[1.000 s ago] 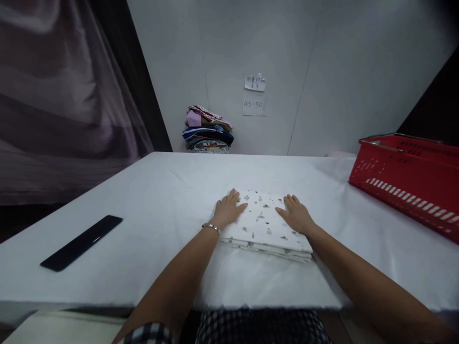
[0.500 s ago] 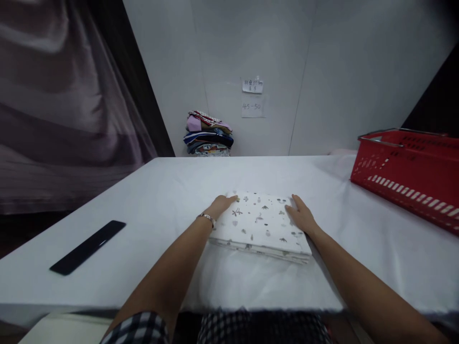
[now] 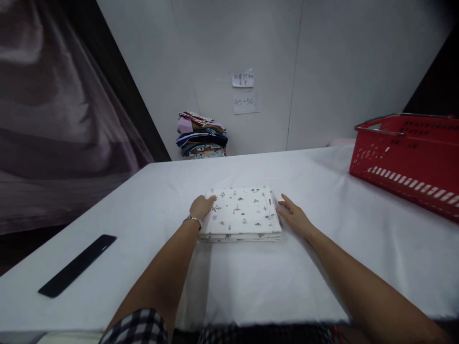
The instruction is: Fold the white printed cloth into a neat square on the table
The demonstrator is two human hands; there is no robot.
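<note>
A white folded cloth (image 3: 240, 212) printed with small grey and brown motifs lies flat in several layers at the middle of the table. My left hand (image 3: 202, 206), with a silvery bracelet at the wrist, grips its left edge. The thumb lies over the top layer, while the other fingers are mostly hidden along the side. Just off the cloth's right edge is my right hand (image 3: 293, 216), its fingers stretched out and holding nothing.
The table (image 3: 272, 286) has a white covering. To the right stands a red plastic basket (image 3: 412, 157) with metal handles. A dark flat strip (image 3: 77, 265) lies at the left. Folded fabrics (image 3: 201, 136) are stacked by the wall, near paper signs (image 3: 244, 102). A curtain (image 3: 53, 143) hangs left.
The folded cloth has shifted left and turned squarer to me, with my left hand on it. My right hand has come off its top to the right side. The camera view has tilted slightly.
</note>
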